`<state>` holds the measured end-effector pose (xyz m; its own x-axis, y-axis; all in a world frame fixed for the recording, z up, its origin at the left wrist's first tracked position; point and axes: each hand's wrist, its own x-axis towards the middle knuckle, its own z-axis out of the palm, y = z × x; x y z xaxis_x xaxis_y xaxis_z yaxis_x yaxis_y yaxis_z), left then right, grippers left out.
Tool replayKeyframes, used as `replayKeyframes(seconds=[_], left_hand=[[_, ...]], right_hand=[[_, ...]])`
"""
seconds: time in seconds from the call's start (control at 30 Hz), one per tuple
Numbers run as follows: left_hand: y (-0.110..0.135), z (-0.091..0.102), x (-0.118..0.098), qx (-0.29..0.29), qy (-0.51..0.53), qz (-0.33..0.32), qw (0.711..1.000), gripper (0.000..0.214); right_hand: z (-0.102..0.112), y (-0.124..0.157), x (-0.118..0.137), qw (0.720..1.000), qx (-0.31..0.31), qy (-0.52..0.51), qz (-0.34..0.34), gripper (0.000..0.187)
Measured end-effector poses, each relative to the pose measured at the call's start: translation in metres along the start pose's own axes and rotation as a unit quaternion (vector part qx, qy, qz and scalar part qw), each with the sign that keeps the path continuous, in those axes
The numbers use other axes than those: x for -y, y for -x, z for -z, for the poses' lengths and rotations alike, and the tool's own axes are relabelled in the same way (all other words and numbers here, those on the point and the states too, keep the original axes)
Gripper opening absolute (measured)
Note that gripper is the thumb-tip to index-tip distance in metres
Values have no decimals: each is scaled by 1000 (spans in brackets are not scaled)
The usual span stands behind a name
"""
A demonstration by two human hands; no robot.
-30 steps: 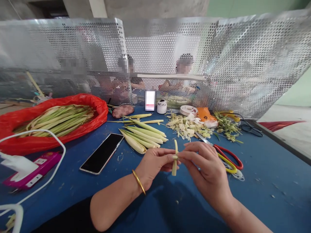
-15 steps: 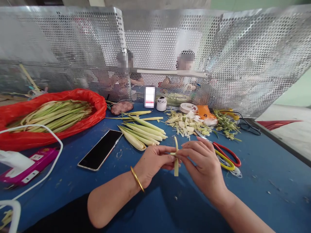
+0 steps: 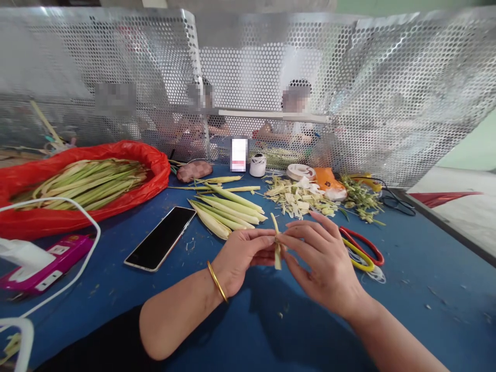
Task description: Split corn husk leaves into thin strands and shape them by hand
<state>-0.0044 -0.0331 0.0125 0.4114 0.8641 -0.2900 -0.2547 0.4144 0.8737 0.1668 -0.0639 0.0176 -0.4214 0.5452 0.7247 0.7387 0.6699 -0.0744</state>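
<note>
Between finger and thumb of my left hand (image 3: 244, 253) a narrow pale green leaf strip (image 3: 278, 258) is pinched, hanging roughly upright above the blue table (image 3: 240, 330). My right hand (image 3: 321, 258) closes on the same strip from the other side, fingertips meeting near its middle; the exact grip there is partly hidden. Just beyond my hands lies a fan of pale green husk-like leaves (image 3: 228, 209). A heap of cut leaf scraps (image 3: 296, 196) is behind my right hand. Beside that hand rest scissors with red and yellow handles (image 3: 362, 253), their blades mostly covered.
At the left are a red plastic bag (image 3: 155, 175) of long leaves, a magenta power strip (image 3: 50, 266) with a white cable, and a dark phone (image 3: 160, 240). Tape (image 3: 300, 171), a white jar (image 3: 258, 165) and an orange packet (image 3: 326, 179) stand before a perforated metal screen (image 3: 248, 67); people sit behind it.
The short piece crossing the strip has been folded in around it. The strip has shifted slightly left and up, and my right fingers have spread a little.
</note>
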Motion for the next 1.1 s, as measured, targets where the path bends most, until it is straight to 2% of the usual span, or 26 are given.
replayKeyframes(seconds=[0.13, 0.23, 0.3, 0.4, 0.47, 0.53, 0.63, 0.7, 0.73, 0.83, 0.93, 1.0, 1.1], left_hand=[[-2, 0, -1, -5, 14, 7, 1000, 20], [-1, -1, 0, -23, 16, 16, 999, 15], [-1, -3, 2, -22, 1, 15, 1000, 14], [-1, -4, 4, -13, -59, -6, 998, 15], [-1, -4, 5, -9, -105, -27, 994, 17], [-2, -4, 6, -8, -142, -45, 989, 20], [-2, -3, 7, -8, -180, -60, 982, 20], [-3, -2, 7, -3, -207, -73, 976, 21], [-3, 0, 6, 2, -225, -83, 971, 21], [-3, 4, 4, 13, -305, -120, 945, 23], [-1, 5, 0, 22, -367, -138, 920, 23], [1, 3, -3, 16, -353, -142, 925, 23], [1, -1, -4, -30, -324, -168, 931, 35]], right_hand=[[-2, 2, 0, 999, 18, 39, 32, 22], [-5, 4, 2, 998, -1, 50, 35, 19], [-6, 5, 3, 1000, -21, 23, 0, 19], [-9, 6, 5, 989, -21, -77, -121, 15], [-10, 6, 6, 958, -3, -159, -238, 14], [-12, 5, 7, 910, 21, -223, -349, 16], [-13, 5, 6, 841, 31, -297, -451, 10], [-14, 6, 4, 818, 23, -333, -469, 24], [-15, 6, 3, 815, 22, -343, -466, 27], [-15, 6, 2, 826, 35, -348, -441, 9], [-14, 5, 1, 822, 53, -350, -445, 10], [-13, 4, 1, 797, 41, -377, -470, 13], [-14, 4, 3, 715, -11, -468, -519, 20]])
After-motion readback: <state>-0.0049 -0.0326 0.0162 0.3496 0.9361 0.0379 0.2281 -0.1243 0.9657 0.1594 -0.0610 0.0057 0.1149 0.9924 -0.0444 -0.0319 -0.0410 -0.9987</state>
